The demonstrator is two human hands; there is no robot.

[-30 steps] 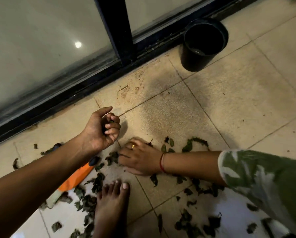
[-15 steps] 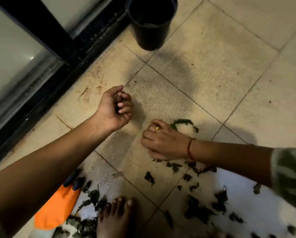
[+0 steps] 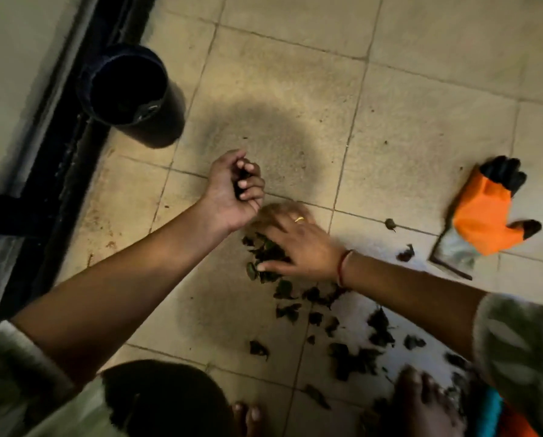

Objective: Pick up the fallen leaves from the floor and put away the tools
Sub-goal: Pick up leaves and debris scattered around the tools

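Note:
Dark fallen leaves point(image 3: 352, 351) lie scattered over the beige floor tiles, with a small heap point(image 3: 264, 250) in the middle. My left hand point(image 3: 235, 190) hovers palm-up just above the floor, its fingers curled round a few dark leaves. My right hand point(image 3: 295, 244) lies spread over the heap, fingers blurred, thumb touching the leaves. An orange glove with black fingertips point(image 3: 491, 222) lies on the floor to the right, on top of a greyish flat tool or packet point(image 3: 450, 257).
A black pot point(image 3: 128, 89) stands at the upper left beside the dark door track point(image 3: 58, 159). My bare feet point(image 3: 421, 402) are at the bottom edge among leaves. Something orange and teal point(image 3: 497, 417) shows at the bottom right corner.
The view has swung round, so the pot now sits upper left and an orange glove right. My right hand has moved onto a heap of leaves and spread out; the left still holds its leaves.

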